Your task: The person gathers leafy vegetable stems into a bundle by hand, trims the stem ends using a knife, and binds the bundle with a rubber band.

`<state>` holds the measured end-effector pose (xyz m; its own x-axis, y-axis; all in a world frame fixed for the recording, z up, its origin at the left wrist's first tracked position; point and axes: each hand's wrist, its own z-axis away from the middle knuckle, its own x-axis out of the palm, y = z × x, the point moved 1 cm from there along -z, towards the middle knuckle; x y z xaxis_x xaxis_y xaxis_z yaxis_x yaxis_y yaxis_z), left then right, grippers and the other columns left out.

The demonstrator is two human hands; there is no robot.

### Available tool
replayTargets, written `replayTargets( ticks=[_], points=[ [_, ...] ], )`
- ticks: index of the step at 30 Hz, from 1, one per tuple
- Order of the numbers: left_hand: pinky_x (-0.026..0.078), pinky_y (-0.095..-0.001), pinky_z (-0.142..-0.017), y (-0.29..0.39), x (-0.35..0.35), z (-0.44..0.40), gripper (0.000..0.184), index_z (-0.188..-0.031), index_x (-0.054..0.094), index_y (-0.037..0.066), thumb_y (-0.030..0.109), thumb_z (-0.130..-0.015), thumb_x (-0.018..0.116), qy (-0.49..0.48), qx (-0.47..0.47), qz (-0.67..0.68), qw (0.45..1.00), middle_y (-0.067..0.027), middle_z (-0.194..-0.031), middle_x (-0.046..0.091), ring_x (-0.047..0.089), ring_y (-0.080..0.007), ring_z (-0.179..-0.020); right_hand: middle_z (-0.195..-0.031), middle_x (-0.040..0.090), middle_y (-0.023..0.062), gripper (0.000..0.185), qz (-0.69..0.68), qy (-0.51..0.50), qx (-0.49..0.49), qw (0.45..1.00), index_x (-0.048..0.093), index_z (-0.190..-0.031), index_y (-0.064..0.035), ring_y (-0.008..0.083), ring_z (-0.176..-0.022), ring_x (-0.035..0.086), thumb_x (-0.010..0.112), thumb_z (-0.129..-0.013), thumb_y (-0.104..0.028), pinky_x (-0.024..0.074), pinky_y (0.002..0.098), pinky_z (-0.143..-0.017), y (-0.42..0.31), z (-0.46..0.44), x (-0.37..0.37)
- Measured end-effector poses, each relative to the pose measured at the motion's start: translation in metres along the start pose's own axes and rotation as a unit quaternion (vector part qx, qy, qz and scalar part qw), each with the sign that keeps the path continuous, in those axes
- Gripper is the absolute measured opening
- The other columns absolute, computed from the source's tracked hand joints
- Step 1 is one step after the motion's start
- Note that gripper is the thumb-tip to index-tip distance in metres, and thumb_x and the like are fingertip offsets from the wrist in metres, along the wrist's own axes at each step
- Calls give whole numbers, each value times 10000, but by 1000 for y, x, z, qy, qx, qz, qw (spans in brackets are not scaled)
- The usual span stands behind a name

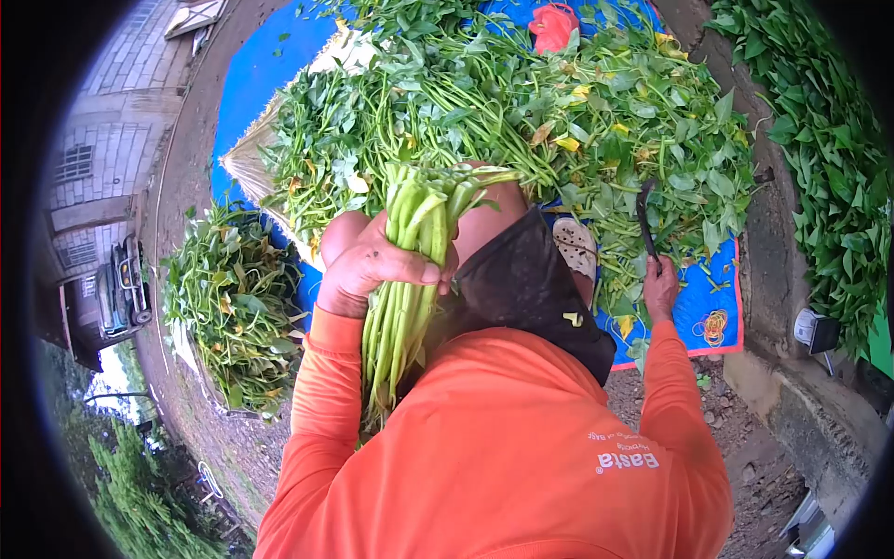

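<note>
My left hand [386,267] is wrapped round a thick bundle of leafy-green stems [416,224], held upright in front of my body. The stem ends at the top look cut, and the lower end hangs by my orange sleeve. My right hand [660,287] grips the handle of a dark curved knife [643,216], its blade pointing away from me over the greens. A large heap of leafy greens [447,102] with some yellow leaves lies in front of both hands. Loose cut stems [622,252] lie beside the knife.
A blue tarp [251,79] lies under the heap. Rubber bands [712,326] rest near its right corner. A red plastic bag [553,28] sits at the far side. Another pile of greens [237,307] stands left. A concrete curb [792,391] and a lamp [816,330] are right.
</note>
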<state>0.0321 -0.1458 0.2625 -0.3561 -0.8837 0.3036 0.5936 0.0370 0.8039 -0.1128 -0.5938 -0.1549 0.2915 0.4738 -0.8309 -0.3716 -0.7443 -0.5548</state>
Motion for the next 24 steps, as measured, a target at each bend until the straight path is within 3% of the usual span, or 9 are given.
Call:
replayTargets(
  ticks=[6,8,10,12,15,18,20,22,24],
  points=[
    [535,-376,-603,-9,-7,24,751,-1247,580,-46,198,-595,860,-40,19,87,995,-149,-768,633,636,-269,-634,-919,673,94,363,-370,-81,56,924,707,-1162,-14,196,-770,606,651,-1089,-365,497,340,-730,-120,-12,-61],
    [538,-384,-601,-21,-7,12,762,-1244,576,-47,210,-587,867,-69,5,129,989,-147,-765,624,630,-271,-629,-896,644,57,346,-504,-134,-52,852,700,-1142,7,143,-736,562,653,-1095,-333,467,307,-688,-221,-4,-122],
    [545,-394,-605,-29,2,1,765,-1233,574,-47,216,-581,876,-78,4,181,980,-150,-770,621,632,-275,-630,-887,653,74,309,-494,-118,-274,816,703,-1142,10,175,-714,580,673,-1082,-291,472,328,-662,-294,-6,-164],
    [515,-403,-489,-22,19,2,670,-1149,540,-82,183,-617,850,-56,28,146,987,-138,-671,579,588,-262,-519,-888,668,117,294,-484,-124,-394,771,708,-1149,2,257,-720,618,701,-1057,-277,493,363,-660,-330,-11,-171],
    [540,-421,-577,-30,17,-2,691,-1209,504,-68,179,-658,839,-192,52,207,958,-141,-747,605,621,-276,-595,-910,690,153,305,-455,-140,-422,772,703,-1136,5,335,-748,642,716,-1041,-285,522,404,-678,-349,-23,-153],
    [564,-440,-665,-49,-2,-20,712,-1269,467,-53,176,-698,827,-438,56,267,856,-144,-822,632,653,-290,-670,-930,699,145,293,-431,-28,-425,796,696,-1143,-6,357,-792,675,687,-1063,-288,550,422,-722,-327,-39,-114],
    [581,-452,-723,-55,-9,-23,728,-1309,443,-44,173,-725,819,-519,58,266,810,-146,-873,650,675,-299,-721,-959,709,166,308,-395,-23,-216,893,691,-1167,-33,391,-814,688,650,-1087,-328,556,440,-741,-289,-40,-79],
    [576,-447,-679,-53,-12,-11,731,-1274,449,-64,173,-701,837,-490,73,266,827,-160,-837,643,662,-302,-676,-1005,719,183,335,-261,19,-90,961,675,-1178,-46,426,-860,691,594,-1114,-365,552,473,-765,-207,-43,-36],
    [551,-423,-532,-45,-11,24,727,-1166,485,-114,176,-627,879,-276,89,250,924,-186,-714,613,613,-299,-535,-1071,715,210,352,-167,45,-30,985,663,-1207,-53,444,-948,688,558,-1122,-378,538,507,-827,-134,-36,-14]
  ],
)
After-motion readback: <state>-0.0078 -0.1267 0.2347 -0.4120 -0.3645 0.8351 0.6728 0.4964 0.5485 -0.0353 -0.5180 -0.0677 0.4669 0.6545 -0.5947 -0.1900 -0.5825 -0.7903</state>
